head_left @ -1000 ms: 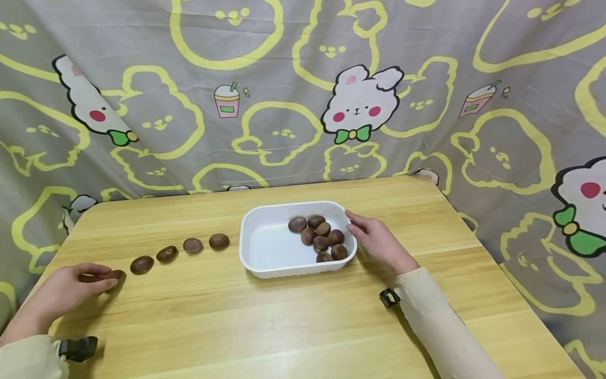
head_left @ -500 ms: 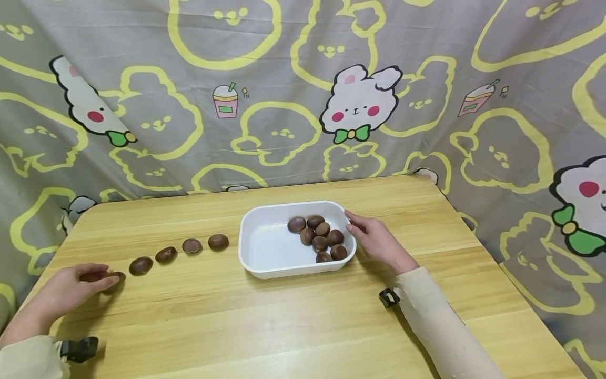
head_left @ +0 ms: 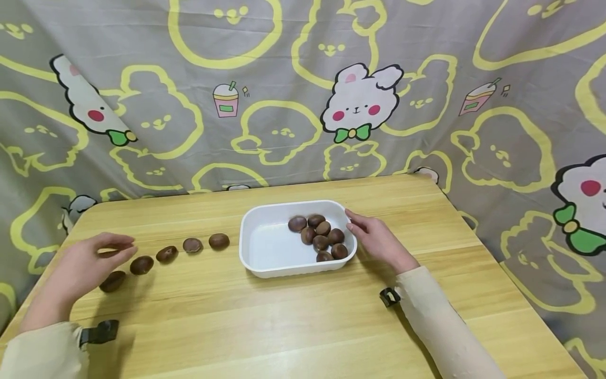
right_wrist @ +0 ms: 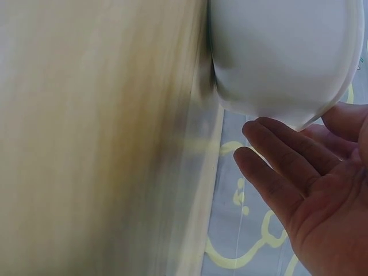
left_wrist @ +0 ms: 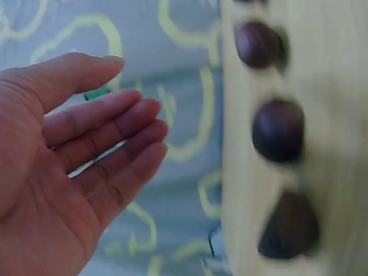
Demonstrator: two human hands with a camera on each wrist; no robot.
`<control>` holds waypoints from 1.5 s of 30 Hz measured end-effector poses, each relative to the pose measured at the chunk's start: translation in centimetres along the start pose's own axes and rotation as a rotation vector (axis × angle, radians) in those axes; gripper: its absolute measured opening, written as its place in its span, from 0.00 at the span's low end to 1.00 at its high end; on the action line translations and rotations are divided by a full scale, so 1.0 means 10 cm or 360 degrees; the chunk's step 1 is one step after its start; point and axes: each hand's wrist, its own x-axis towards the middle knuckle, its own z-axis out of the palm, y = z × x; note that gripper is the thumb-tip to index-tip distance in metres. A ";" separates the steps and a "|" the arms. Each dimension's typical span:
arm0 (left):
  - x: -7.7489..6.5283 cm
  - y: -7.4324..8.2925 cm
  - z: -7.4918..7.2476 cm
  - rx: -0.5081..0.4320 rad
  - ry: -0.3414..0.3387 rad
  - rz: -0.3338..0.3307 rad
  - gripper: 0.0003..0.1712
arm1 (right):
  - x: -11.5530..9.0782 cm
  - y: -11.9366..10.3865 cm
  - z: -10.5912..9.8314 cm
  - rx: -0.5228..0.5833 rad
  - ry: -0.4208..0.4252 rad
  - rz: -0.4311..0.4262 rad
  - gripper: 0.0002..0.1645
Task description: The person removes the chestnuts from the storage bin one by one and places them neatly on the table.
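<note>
Several brown chestnuts (head_left: 141,265) lie in a slanting row on the table, left of a white tray (head_left: 267,272). My left hand (head_left: 87,266) hovers over the left part of this row, holding nothing. Its extended fingers (left_wrist: 118,178) and thumb stand apart in the left wrist view. Under that hand sits the leftmost chestnut (head_left: 112,281). More chestnuts (head_left: 321,243) are gathered in the tray's right half. My right hand (head_left: 379,242) touches the tray's right rim with thumb and index finger, while its other fingers (right_wrist: 282,155) extend loosely beside the outer wall.
The wooden table (head_left: 284,326) reaches back to a grey curtain (head_left: 279,52) with yellow outlines and cartoon bears. A black strap (head_left: 99,332) is at the left wrist and another black strap (head_left: 390,297) at the right.
My left hand has let go of the leftmost chestnut, now resting on the table, and moved up and to the right. The right hand and the tray have stayed in place.
</note>
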 end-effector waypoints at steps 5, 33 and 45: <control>0.09 0.44 0.10 -0.0214 0.0011 0.0096 0.23 | 0.00 0.01 0.00 0.0005 0.0001 0.0000 0.26; 0.75 1.92 1.34 -0.0707 -0.0300 0.0763 0.18 | 0.02 0.00 0.01 0.0025 0.0004 -0.0062 0.26; 0.85 2.20 1.71 -0.0494 -0.0398 0.0751 0.23 | 0.01 0.00 0.01 0.0009 0.0023 -0.0028 0.26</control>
